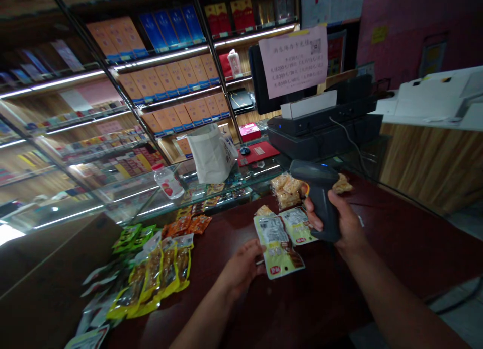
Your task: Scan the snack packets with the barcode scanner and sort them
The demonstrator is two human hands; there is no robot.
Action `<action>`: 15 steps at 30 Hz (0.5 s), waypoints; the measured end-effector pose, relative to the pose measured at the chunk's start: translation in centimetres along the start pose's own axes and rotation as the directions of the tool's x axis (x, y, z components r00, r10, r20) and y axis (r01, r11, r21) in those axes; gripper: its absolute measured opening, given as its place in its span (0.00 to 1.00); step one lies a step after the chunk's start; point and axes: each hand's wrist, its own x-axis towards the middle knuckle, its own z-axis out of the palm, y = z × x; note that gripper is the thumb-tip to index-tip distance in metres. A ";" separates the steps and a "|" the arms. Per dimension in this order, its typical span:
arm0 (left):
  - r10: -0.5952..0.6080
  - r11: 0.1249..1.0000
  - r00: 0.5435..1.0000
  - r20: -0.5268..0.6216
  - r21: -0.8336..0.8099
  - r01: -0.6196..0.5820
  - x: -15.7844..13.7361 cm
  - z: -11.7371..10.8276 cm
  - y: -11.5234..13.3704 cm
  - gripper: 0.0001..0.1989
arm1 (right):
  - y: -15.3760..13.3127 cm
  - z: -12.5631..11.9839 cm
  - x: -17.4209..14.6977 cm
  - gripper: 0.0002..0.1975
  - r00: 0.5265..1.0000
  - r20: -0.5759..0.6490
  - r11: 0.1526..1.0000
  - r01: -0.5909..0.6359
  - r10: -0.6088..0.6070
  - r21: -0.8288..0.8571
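My right hand (345, 221) is wrapped round the handle of a dark barcode scanner (315, 175), whose head is raised above the table and points left. My left hand (243, 268) pinches the left edge of a pale green snack packet (279, 246) with printed labels. A similar snack packet (298, 223) lies just behind it, partly below the scanner. Clear-wrapped crispy snacks (287, 190) sit farther back, and another piece (342, 184) shows beyond the scanner.
Yellow-edged snack packs (162, 268), orange packets (188, 224) and green packets (134, 237) lie left, beside a cardboard box (49, 268). On the glass counter stand a plastic bottle (168, 182) and white bag (211, 153). A monitor (260, 87) and cash drawer (324, 140) stand behind.
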 end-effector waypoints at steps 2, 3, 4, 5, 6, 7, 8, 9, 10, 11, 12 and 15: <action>0.070 0.997 0.995 -0.070 0.018 -0.069 -1.1 -2.1 0.1 0.17 | 0.6 0.2 -0.1 0.18 0.999 0.027 1.000 -0.027 0.028 -0.015; 0.107 0.994 0.988 -0.111 0.037 -0.103 -1.6 -3.1 0.1 0.17 | 1.0 0.4 -0.1 0.18 0.998 0.042 0.999 -0.042 0.043 -0.024; 0.141 0.989 0.978 -0.152 0.060 -0.134 -1.9 -4.2 0.0 0.18 | 1.4 0.6 -0.2 0.18 0.997 0.059 0.998 -0.056 0.058 -0.035; 0.177 0.983 0.966 -0.189 0.087 -0.163 -2.1 -5.2 -0.1 0.20 | 1.8 0.7 -0.3 0.17 0.994 0.076 0.996 -0.071 0.074 -0.048; 0.213 0.974 0.952 -0.221 0.120 -0.190 -2.3 -6.1 -0.3 0.21 | 2.3 0.9 -0.4 0.17 0.991 0.093 0.994 -0.085 0.091 -0.064; 0.248 0.964 0.936 -0.249 0.161 -0.212 -2.4 -6.9 -0.4 0.22 | 2.7 1.1 -0.5 0.17 0.988 0.108 0.992 -0.098 0.107 -0.082; 0.283 0.950 0.921 -0.268 0.212 -0.230 -2.5 -7.5 -0.6 0.22 | 3.1 1.3 -0.7 0.16 0.985 0.120 0.989 -0.109 0.121 -0.101; 0.320 0.931 0.905 -0.280 0.272 -0.245 -2.5 -8.0 -0.8 0.22 | 3.5 1.4 -0.8 0.16 0.983 0.126 0.986 -0.119 0.135 -0.120; 0.358 0.906 0.889 -0.286 0.336 -0.257 -2.6 -8.3 -0.9 0.22 | 3.9 1.6 -1.0 0.15 0.981 0.129 0.982 -0.130 0.148 -0.139; 0.391 0.879 0.874 -0.287 0.398 -0.262 -2.6 -8.5 -1.1 0.23 | 4.2 1.7 -1.2 0.14 0.978 0.129 0.977 -0.141 0.162 -0.157; 0.411 0.854 0.865 -0.288 0.453 -0.256 -2.6 -8.7 -1.2 0.24 | 4.5 1.8 -1.3 0.14 0.976 0.128 0.973 -0.153 0.176 -0.173; 0.401 0.820 0.862 -0.310 0.541 -0.187 -2.6 -8.9 -1.5 0.25 | 5.0 2.0 -1.5 0.14 0.967 0.133 0.960 -0.185 0.215 -0.208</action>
